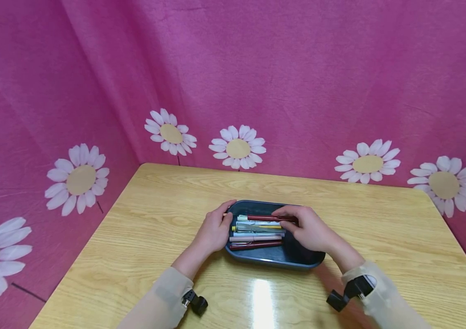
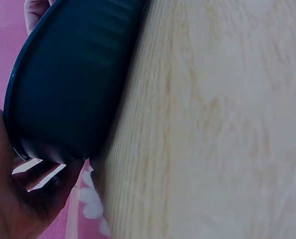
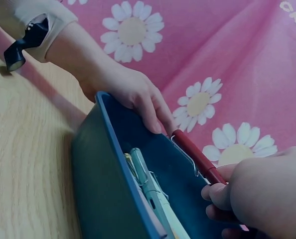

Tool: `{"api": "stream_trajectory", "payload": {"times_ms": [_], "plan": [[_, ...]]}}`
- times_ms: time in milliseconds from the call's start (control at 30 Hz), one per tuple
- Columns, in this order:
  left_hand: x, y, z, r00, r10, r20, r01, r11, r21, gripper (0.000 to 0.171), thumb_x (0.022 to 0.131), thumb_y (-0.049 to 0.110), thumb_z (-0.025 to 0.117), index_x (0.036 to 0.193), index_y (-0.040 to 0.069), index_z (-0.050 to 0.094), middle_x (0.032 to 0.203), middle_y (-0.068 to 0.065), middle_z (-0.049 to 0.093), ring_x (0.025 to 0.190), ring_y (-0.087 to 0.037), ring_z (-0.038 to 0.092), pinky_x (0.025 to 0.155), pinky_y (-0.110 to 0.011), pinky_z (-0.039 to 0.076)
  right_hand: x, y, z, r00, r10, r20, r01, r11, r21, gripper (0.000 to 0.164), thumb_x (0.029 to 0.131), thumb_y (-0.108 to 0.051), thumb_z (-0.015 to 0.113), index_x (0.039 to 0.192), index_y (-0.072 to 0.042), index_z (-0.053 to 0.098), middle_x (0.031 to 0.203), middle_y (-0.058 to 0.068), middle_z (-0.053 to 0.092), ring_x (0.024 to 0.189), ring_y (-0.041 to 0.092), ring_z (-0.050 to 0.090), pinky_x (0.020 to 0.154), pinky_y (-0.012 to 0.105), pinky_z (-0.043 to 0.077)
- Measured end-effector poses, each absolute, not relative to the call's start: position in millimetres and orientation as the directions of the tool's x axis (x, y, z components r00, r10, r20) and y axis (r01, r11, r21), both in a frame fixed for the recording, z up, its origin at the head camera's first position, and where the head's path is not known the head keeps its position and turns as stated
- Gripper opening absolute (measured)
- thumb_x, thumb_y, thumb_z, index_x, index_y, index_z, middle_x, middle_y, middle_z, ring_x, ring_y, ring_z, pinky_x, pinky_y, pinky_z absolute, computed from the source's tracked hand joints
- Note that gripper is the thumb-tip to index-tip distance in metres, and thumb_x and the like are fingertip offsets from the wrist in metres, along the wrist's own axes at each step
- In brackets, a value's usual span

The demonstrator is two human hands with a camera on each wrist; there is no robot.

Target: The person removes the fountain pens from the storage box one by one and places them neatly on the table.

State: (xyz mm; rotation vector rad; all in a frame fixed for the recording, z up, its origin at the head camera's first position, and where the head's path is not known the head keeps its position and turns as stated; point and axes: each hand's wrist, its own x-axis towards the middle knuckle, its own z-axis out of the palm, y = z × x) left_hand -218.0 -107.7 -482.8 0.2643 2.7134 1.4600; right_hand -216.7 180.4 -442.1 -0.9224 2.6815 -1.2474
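Observation:
A dark blue plastic tray (image 1: 265, 262) holds several pens. My left hand (image 1: 215, 230) grips its left end, thumb over the rim and fingers along the outside wall; in the left wrist view that hand (image 2: 26, 201) is at the tray's end (image 2: 63, 89). With the right hand (image 1: 308, 228) I pinch a dark red pen (image 1: 263, 218) near the tray's far side. The right wrist view shows this pen (image 3: 195, 154) with its metal clip, tilted over the tray's interior. Nearer lie a greyish see-through pen (image 1: 257, 228), a pale pink pen (image 1: 253, 238) and another dark red pen (image 1: 255, 246).
The tray stands on a light wood-grain table (image 1: 167, 196). A pink curtain (image 1: 278, 82) with white daisies hangs behind the table and at its left. Black camera mounts are strapped at both wrists over pale sleeves (image 1: 163, 294).

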Motion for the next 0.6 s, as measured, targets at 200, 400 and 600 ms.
{"api": "stream_trajectory", "payload": {"times_ms": [200, 400, 600], "plan": [[-218, -108, -483, -0.984, 0.175, 0.043, 0.132, 0.537, 0.833, 0.047, 0.115, 0.024, 0.042, 0.161, 0.018, 0.046, 0.155, -0.013, 0.053, 0.143, -0.029, 0.049, 0.119, -0.054, 0.036, -213, 191, -438, -0.827, -0.523, 0.206, -0.489, 0.490, -0.721, 0.028, 0.101, 0.007, 0.064, 0.126, -0.004, 0.074, 0.114, 0.010, 0.074, 0.091, 0.020, 0.064, 0.076, 0.030, 0.055], [-218, -108, -482, -0.984, 0.174, 0.041, 0.129, 0.536, 0.834, 0.047, 0.115, 0.024, 0.042, 0.161, 0.018, 0.046, 0.157, -0.012, 0.052, 0.144, -0.029, 0.048, 0.119, -0.054, 0.036, -209, 201, -433, -0.845, -0.502, 0.183, -0.467, 0.529, -0.708, 0.029, 0.103, 0.004, 0.063, 0.127, -0.008, 0.073, 0.112, 0.011, 0.072, 0.085, 0.019, 0.058, 0.072, 0.030, 0.049], [-217, -108, -482, -0.984, 0.175, 0.043, 0.132, 0.538, 0.832, 0.047, 0.115, 0.024, 0.043, 0.161, 0.018, 0.046, 0.156, -0.013, 0.053, 0.143, -0.030, 0.049, 0.119, -0.055, 0.037, -204, 212, -430, -0.850, -0.490, 0.191, -0.471, 0.547, -0.693, 0.029, 0.103, 0.004, 0.064, 0.127, -0.008, 0.073, 0.111, 0.007, 0.072, 0.088, 0.019, 0.059, 0.073, 0.029, 0.050]]}}
